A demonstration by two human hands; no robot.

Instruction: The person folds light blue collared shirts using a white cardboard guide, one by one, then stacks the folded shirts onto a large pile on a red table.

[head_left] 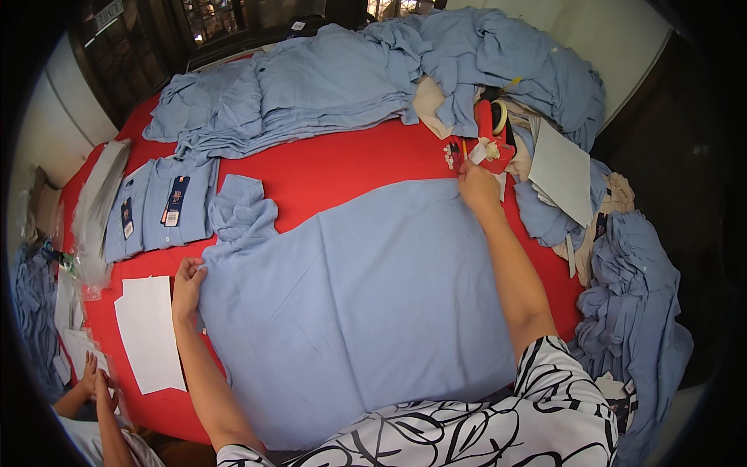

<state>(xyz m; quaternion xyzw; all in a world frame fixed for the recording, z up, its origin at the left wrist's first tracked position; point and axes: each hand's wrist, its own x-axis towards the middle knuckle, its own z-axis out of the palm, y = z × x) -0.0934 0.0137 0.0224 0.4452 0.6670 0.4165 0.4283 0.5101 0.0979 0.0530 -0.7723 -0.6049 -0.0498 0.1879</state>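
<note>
The shirt (366,296) lay spread across the near desk (311,177), its closest edge against the wearer's patterned top (420,436). The left hand (187,288) was at its left side, the grip pinching the border below the bunched sleeve (241,210). The right hand (478,187) met the far right corner; its fingertips were partly hidden, so whether that grip pinched or merely pressed could not be told. Good handling called for an even, light pull from both sides, easing out the long crease down the middle and straightening the sleeve.

White sheets (152,342) sat just beside the left forearm, leaving little room there; folded shirts (191,202) bordered the sleeve. Beyond, a red strip offered the freest space before the stack (334,78). The tape roll (499,115) and clutter crowded the right corner.
</note>
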